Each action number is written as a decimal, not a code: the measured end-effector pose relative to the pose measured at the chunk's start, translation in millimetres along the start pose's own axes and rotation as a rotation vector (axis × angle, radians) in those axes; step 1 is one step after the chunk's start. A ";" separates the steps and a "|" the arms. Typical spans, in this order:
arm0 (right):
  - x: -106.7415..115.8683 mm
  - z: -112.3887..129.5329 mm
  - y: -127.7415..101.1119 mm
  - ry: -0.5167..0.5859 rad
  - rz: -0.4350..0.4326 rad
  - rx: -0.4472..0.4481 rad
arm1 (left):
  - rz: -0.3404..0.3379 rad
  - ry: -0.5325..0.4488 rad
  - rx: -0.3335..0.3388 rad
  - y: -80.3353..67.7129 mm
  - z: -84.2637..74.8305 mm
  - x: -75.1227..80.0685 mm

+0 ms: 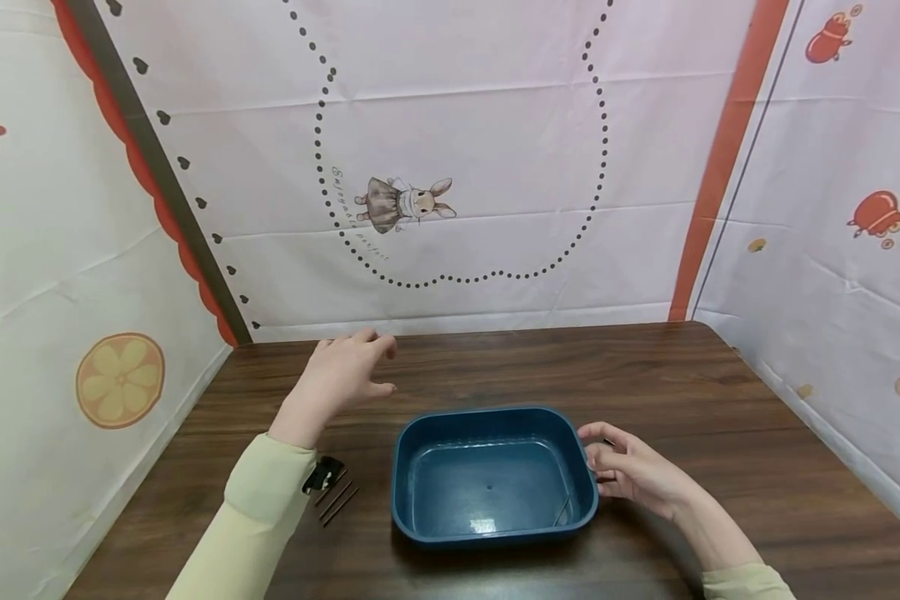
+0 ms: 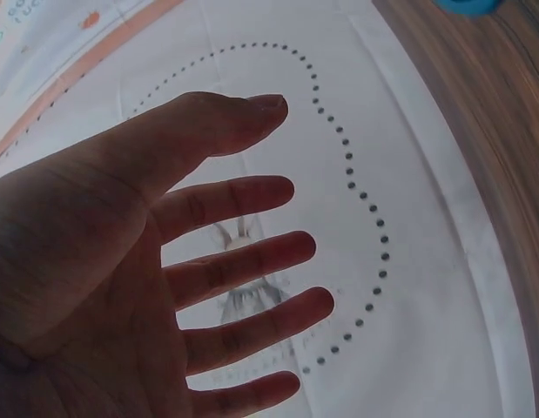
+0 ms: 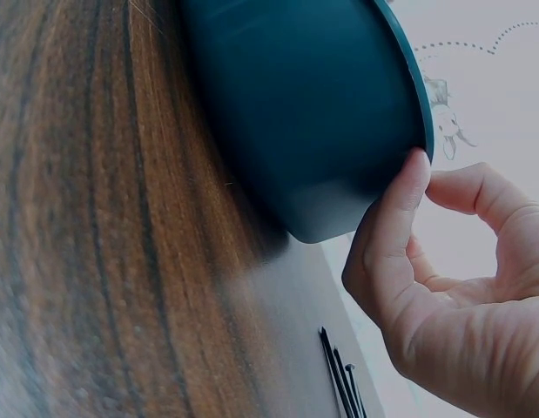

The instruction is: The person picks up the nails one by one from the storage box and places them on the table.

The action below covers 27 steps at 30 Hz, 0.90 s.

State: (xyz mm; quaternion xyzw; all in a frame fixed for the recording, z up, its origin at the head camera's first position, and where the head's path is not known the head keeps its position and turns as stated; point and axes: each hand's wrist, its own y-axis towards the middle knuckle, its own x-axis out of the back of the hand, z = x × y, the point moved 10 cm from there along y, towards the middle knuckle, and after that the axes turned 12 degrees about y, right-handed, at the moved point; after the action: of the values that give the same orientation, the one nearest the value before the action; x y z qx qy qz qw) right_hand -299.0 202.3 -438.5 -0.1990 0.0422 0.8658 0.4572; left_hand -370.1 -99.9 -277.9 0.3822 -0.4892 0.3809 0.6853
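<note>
1. Resting near the table's [image 1: 645, 367] front edge, the blue tub [image 1: 492, 475] sits upright.
2. Right hand [image 1: 630, 469] touches its right rim, thumb against it, fingers loosely curled.
3. Left hand [image 1: 342, 375] hovers spread, holding nothing, above black pins [image 1: 335, 498].

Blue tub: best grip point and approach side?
Take the blue tub by its rolled rim on the short right-hand wall, coming from the right, probably. The rim overhangs the wall, giving fingers a lip, and the right hand already touches it there. The left hand hovers open, away from it.
</note>
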 end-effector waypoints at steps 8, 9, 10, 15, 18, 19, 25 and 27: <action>-0.2 -0.5 1.6 -0.007 -0.004 -0.004 | 0.022 0.009 -0.030 11.2 -25.2 1.3; 0.1 -0.6 1.4 -0.008 -0.005 -0.004 | 0.024 0.012 -0.036 12.6 -29.4 1.4; 0.3 -0.8 1.3 -0.008 -0.004 -0.004 | 0.026 0.013 -0.042 14.0 -33.6 1.6; 1.0 -1.3 0.9 -0.003 0.002 -0.006 | 0.023 0.002 -0.074 20.7 -55.0 4.2; 0.5 -0.9 0.5 0.003 0.009 -0.004 | 0.009 -0.009 -0.091 23.6 -66.8 6.8; 0.1 -0.9 0.5 0.007 0.012 -0.004 | 0.006 -0.009 -0.095 24.3 -70.7 7.1; -0.1 -2.0 1.4 0.014 0.015 -0.015 | 0.027 0.039 -0.131 31.2 -94.3 1.1; 0.4 -2.5 2.1 0.012 0.012 -0.016 | 0.036 0.056 -0.142 33.4 -101.3 -1.1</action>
State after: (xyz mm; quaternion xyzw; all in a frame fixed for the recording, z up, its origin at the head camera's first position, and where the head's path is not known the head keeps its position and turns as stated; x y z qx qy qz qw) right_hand -300.0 200.7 -441.2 -0.2076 0.0393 0.8676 0.4501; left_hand -361.9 4.6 -297.1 0.3129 -0.5025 0.3680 0.7171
